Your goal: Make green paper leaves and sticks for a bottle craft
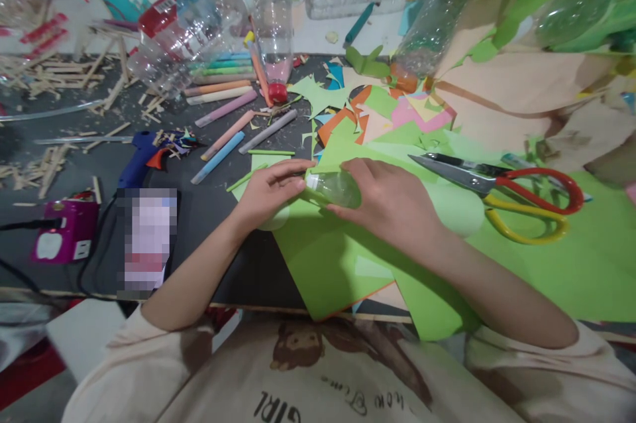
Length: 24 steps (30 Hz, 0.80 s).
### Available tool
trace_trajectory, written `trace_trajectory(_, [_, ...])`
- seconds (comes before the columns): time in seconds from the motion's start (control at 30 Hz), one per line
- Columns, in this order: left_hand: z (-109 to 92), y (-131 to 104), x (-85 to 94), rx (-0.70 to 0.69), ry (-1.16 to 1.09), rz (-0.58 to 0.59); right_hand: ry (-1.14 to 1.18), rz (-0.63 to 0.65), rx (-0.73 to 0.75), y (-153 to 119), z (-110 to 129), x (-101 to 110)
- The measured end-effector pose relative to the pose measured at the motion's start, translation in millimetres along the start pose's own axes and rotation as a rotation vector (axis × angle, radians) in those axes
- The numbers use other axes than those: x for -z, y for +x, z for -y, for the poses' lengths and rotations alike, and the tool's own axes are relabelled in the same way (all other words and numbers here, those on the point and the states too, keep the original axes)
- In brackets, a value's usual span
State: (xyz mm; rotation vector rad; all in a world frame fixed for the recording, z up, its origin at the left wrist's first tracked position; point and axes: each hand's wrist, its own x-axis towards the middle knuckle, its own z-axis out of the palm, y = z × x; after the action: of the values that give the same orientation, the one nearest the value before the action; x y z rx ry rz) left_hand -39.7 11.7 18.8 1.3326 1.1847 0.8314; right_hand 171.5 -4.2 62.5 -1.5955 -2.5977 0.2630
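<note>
Between my two hands lies a small transparent plastic bottle (338,188) on its side, its neck toward the left, with green paper edging along it. My right hand (392,194) curls around the bottle's wide end. The fingers of my left hand (271,192) close at its neck end; part of the neck is hidden behind them. Beneath the bottle and my right hand spread sheets of green paper (318,264). A pale green paper roll (454,207) lies just right of my right wrist. Narrow green paper rolls (271,152) rest beyond my left hand.
Large scissors (497,187) with red and yellow handles lie at right. At left are a blue glue gun (136,158), a phone (149,237) and a purple power adapter (64,231). Coloured paper rolls (226,108), paper scraps (382,111) and plastic bottles (273,18) crowd the back.
</note>
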Motion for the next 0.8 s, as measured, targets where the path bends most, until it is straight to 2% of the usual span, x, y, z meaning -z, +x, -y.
trace_trajectory(0.3, [-1.0, -1.3, -1.8, 0.03, -0.028, -0.022, -0.002, -0.04, 0.016, -1.3, -0.6, -1.9])
trace_trajectory(0.6, [3.7, -2.4, -3.9, -0.049, -0.038, 0.034, 0.006, -0.048, 0.002, -1.3, -0.1, -3.2])
trace_trajectory(0.7, [5.2, -6.6, -7.7, -0.079, -0.11, 0.044, 0.027, -0.053, 0.018, -3.1, 4.3, 0.5])
trace_trajectory(0.8, [-1.8, -11.5, -17.1, -0.101, -0.198, 0.002, 0.078, -0.052, 0.026, -6.1, 10.1, 4.0])
